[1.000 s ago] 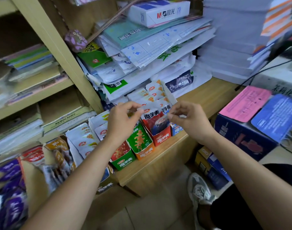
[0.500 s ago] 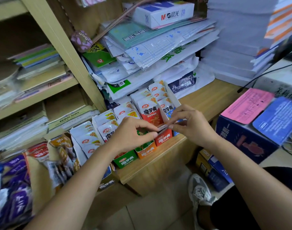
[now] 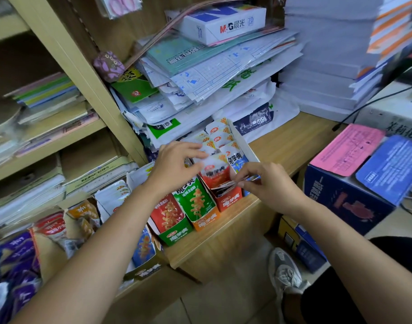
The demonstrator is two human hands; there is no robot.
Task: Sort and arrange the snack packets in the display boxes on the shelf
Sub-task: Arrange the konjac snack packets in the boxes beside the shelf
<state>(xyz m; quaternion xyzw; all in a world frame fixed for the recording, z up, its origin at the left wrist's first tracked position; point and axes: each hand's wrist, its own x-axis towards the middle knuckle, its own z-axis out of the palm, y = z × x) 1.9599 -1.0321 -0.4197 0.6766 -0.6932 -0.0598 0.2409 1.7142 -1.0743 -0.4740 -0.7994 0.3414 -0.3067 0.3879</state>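
Observation:
Several snack display boxes stand in a row on the wooden shelf (image 3: 282,139): a green box (image 3: 177,237), an orange box (image 3: 206,222), a red box (image 3: 230,202) and a white-walled box (image 3: 243,146) behind it. White, red and blue snack packets (image 3: 220,136) stand upright in them. My left hand (image 3: 174,164) holds the top of a red-and-white packet (image 3: 214,170) in the red box. My right hand (image 3: 268,181) pinches a thin packet (image 3: 226,184) lying flat at that box's front edge.
Stacked papers and plastic bags (image 3: 200,73) pile up behind the boxes, with an M&G paper ream (image 3: 223,22) on top. A dark blue carton (image 3: 345,197) with pink and blue sheets stands right. More snack bags (image 3: 48,232) fill the lower left shelf.
My left hand rose from the box front to the top of the red-and-white packet. My right hand stayed at the red box's front, still pinching a packet. The camera moved closer.

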